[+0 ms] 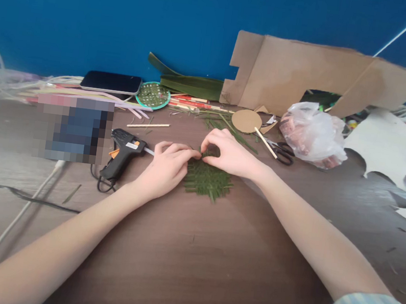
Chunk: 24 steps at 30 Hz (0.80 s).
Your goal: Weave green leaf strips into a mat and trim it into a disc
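A small mat woven from green leaf strips lies on the brown table. My left hand rests on the mat's left edge, its fingers curled and pinching a strip near the top. My right hand arches over the mat's far edge, fingers bent and pinching the same spot. The two sets of fingertips meet at the mat's upper middle. Just left of my left hand lies a black glue gun on its side, with its nozzle pointing toward the mat.
Scissors and a cardboard disc on a stick lie beyond the mat, next to a plastic bag. Brown cardboard leans on the blue wall. A phone, a round woven disc, leaves and coloured strips sit at the back left. Cables trail at the left.
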Tool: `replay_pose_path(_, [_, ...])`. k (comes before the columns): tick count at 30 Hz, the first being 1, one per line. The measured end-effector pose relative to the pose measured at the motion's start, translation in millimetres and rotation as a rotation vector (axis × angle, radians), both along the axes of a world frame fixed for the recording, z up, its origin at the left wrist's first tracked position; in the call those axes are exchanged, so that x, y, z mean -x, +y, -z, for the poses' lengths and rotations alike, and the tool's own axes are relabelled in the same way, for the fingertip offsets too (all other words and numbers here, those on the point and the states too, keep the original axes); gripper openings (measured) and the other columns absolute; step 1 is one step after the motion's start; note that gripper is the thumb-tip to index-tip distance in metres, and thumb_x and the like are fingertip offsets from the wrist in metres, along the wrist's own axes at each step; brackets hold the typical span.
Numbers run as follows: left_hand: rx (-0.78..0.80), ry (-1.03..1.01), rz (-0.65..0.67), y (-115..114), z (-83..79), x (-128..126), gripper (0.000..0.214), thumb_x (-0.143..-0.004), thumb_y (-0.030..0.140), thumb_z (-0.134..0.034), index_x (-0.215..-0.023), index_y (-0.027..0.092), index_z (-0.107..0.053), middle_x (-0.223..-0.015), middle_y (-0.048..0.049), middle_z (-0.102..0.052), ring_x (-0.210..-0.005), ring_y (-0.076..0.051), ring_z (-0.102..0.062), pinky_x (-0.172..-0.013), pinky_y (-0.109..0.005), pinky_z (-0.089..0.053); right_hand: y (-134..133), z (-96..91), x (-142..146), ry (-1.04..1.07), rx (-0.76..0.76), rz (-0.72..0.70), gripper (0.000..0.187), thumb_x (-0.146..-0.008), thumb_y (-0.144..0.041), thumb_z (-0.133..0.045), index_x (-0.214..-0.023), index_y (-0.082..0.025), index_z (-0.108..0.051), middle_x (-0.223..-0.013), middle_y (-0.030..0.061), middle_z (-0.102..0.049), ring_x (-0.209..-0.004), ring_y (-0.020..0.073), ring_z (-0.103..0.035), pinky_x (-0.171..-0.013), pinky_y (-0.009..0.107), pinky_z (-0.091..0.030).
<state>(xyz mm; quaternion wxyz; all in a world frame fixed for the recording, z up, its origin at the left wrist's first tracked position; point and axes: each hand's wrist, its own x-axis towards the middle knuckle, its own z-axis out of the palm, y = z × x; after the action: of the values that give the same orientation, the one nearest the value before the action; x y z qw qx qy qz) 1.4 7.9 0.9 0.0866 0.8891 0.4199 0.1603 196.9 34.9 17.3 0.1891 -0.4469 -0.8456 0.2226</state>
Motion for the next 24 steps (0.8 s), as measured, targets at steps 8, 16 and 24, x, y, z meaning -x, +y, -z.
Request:
replay_pose_path(8, [-0.016, 0.013, -0.003, 0.4, 1.4, 1.0, 0.039, -0.084, 0.009, -0.03, -0.112, 0.022, -0.055, -0.108, -0.0073, -0.063, -0.108, -0.02, -0.052, -0.098, -0.043, -0.026, 1.4, -0.4, -1.9, 0.098, 0.013, -0.027, 0.006, -0.074, -0.014, -0.056, -0.071, -0.018, -0.059, -0.077, 0.0009, -0.061, -0.076, 0.0144, -0.053, -0.071, 0.026, -0.038])
replay_pose_path(16, [-0.01, 0.005, -0.005, -1.0, 1.3, 1.1, 0.038, -0.083, 0.008, -0.03, -0.11, 0.022, -0.054, -0.108, -0.0061, -0.063, -0.107, -0.021, -0.052, -0.099, -0.043, -0.025, 1.9, 1.6, -3.2, 0.291, 0.15, 0.012, 0.01, -0.071, -0.014, -0.054, -0.081, -0.018, -0.056, -0.081, 0.0014, -0.065, -0.078, 0.014, -0.061, -0.073, 0.027, -0.044])
replay_pose_path(24, [-0.011, -0.014, 0.002, -0.5, 1.3, 0.7, 0.037, -0.084, 0.009, -0.03, -0.109, 0.022, -0.054, -0.107, -0.0054, -0.064, -0.106, -0.02, -0.052, -0.099, -0.043, -0.025, 3.9, 5.2, -2.9, 0.276, 0.138, -0.008, 0.015, -0.071, -0.011, -0.054, -0.084, -0.017, -0.056, -0.08, 0.0015, -0.067, -0.076, 0.0141, -0.062, -0.073, 0.028, -0.044])
